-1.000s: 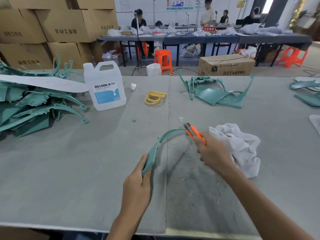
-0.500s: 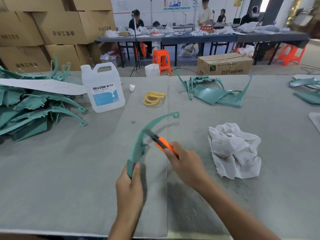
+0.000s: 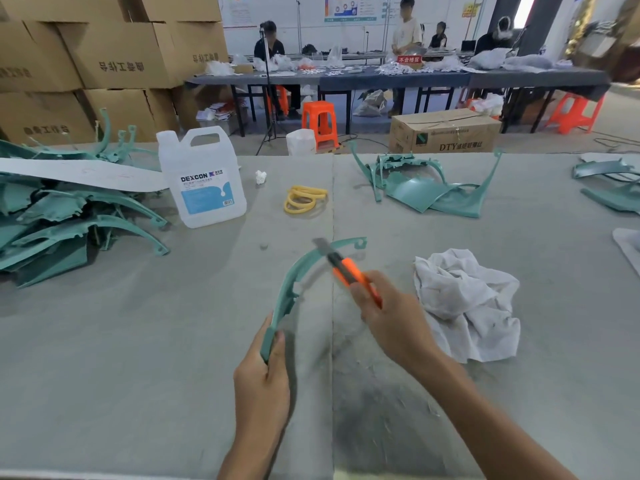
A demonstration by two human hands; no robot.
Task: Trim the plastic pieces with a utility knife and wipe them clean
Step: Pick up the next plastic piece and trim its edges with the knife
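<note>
**Trimming in progress, wiping not yet done**

Head view: my left hand (image 3: 263, 382) grips the near end of the curved plastic piece (image 3: 294, 282), held over the table (image 3: 138, 341). My right hand (image 3: 391, 323) clasps the knife (image 3: 346, 270), blade across the arc's upper part. I judge trimming underway. The rag (image 3: 467, 303) lies apart at right, and a pile (image 3: 69, 223) waits at left.

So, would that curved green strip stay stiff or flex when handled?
Probably fairly stiff: the curved green strip holds its arc though the left hand grips only its near end. Likely light, being thin. It may flex under the utility knife.
</note>
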